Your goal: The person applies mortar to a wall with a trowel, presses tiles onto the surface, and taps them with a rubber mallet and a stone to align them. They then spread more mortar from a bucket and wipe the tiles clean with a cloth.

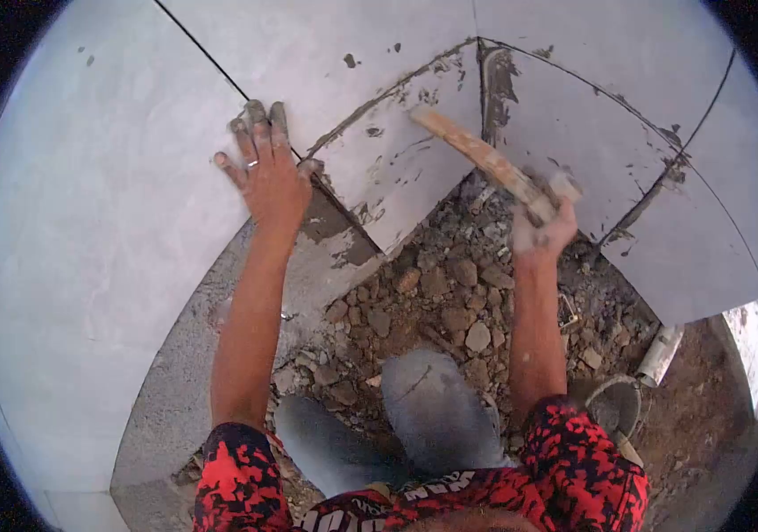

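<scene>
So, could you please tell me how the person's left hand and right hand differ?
The left hand lies on a pale tile with its fingers extended, while the right hand is closed around a wooden tool. The left hand wears a ring; on the right hand, I can make out none. Both are bare.

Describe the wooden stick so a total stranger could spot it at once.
Start with the patch of broken stones bordered by big pale tiles. At its edge, the person's right hand grips the wooden stick by one end, the other slanting out across the tiles. It's the only long, orange-brown, smeared piece against those flat, pale surfaces.
</scene>
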Available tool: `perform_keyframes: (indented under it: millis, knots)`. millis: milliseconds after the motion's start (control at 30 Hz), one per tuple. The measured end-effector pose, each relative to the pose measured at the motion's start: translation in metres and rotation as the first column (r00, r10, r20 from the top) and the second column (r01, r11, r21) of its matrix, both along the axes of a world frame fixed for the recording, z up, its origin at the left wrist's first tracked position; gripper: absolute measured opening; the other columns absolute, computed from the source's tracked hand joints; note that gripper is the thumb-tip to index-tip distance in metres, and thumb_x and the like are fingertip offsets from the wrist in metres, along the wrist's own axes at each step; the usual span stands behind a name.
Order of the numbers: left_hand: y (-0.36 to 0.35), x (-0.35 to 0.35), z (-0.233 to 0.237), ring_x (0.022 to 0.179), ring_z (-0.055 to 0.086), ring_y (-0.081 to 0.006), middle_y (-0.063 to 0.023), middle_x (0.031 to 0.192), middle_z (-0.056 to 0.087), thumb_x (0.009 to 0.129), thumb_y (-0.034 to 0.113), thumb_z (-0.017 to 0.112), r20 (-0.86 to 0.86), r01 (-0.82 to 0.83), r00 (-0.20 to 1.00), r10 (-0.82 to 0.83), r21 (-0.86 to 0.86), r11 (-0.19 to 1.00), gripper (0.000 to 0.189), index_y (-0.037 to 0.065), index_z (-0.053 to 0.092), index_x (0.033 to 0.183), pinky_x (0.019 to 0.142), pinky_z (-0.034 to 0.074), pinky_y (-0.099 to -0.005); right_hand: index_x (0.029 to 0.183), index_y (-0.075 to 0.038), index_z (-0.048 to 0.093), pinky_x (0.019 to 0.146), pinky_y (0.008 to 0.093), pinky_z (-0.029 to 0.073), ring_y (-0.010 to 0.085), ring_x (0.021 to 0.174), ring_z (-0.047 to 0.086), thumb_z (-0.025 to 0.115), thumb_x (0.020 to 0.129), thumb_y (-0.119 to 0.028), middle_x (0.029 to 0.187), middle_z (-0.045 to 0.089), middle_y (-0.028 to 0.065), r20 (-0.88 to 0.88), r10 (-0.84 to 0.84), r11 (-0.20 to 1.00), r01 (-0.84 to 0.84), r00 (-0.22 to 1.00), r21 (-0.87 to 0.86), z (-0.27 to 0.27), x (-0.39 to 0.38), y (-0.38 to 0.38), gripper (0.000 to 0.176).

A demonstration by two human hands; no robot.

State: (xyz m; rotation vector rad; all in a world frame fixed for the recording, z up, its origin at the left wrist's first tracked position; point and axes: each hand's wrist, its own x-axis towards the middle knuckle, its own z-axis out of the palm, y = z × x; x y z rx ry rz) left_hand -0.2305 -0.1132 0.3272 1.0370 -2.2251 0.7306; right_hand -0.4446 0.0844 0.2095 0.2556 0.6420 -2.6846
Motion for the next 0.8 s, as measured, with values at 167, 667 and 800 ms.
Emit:
perform_keyframes:
  millis: [167,667,800]
  knots:
    - [-0.006,0.002,-0.004,0.134,0.009,-0.0325,-0.0101,0.146,0.013,0.066,0.041,0.070,0.023,-0.010,1.000,0.010,0.003,1.000,0.094,0.016,0.018,0.140,0.100,0.005,-0.0625,0.107,0.000,0.049,0.075,0.0432,0.046,0.0285,0.096,0.056,0.044,0.082,-0.015,0.105,0.057,0.0125,-0.223,-0.031,0.999,0.038,0.974,0.026,-0.010,0.023,-0.001,0.030]
    - [-0.010,0.008,-0.011,0.133,0.014,-0.0283,-0.0107,0.142,0.022,0.069,0.037,0.069,0.063,0.013,0.998,-0.012,-0.013,1.000,0.087,0.013,0.022,0.138,0.102,0.004,-0.0619,0.103,-0.002,0.050,0.077,0.0384,0.046,0.0251,0.090,0.057,0.048,0.078,-0.008,0.094,0.056,0.0106,0.015,0.005,0.993,-0.007,1.000,0.120,0.013,0.050,-0.003,0.026]
    - [-0.006,0.012,-0.002,0.134,0.010,-0.0322,-0.0132,0.145,0.011,0.067,0.042,0.070,0.164,0.041,0.986,-0.040,-0.005,0.999,0.094,0.012,0.018,0.139,0.099,0.010,-0.0640,0.097,-0.001,0.052,0.076,0.0369,0.047,0.0255,0.090,0.057,0.049,0.078,-0.010,0.095,0.055,0.0099,0.108,0.012,0.997,-0.004,0.994,-0.076,0.004,0.050,-0.009,0.021]
